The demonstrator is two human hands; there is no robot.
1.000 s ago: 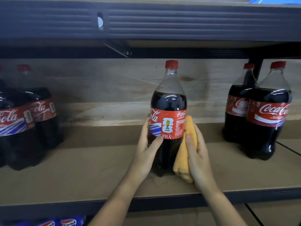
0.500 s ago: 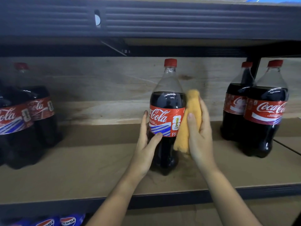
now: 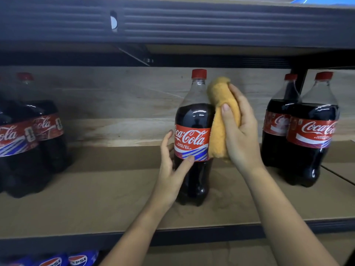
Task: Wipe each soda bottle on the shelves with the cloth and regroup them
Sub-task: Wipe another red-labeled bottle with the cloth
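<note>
A large cola bottle (image 3: 194,120) with a red cap and red label stands upright in the middle of the wooden shelf (image 3: 115,198). My left hand (image 3: 172,169) holds its lower left side, thumb across the bottom of the label. My right hand (image 3: 240,127) grips a folded orange cloth (image 3: 221,116) and presses it against the bottle's right shoulder. Two more cola bottles (image 3: 311,131) stand together at the right. Another group of cola bottles (image 3: 28,139) stands at the left, blurred.
A dark metal beam of the upper shelf (image 3: 192,25) hangs close above the bottle caps. A vertical post (image 3: 301,81) rises behind the right bottles. Blue soda bottles (image 3: 76,259) show on the shelf below at bottom left.
My right hand has slid the cloth up from the bottle's lower body to its shoulder. The bottle has turned, so the label's logo now faces me.
</note>
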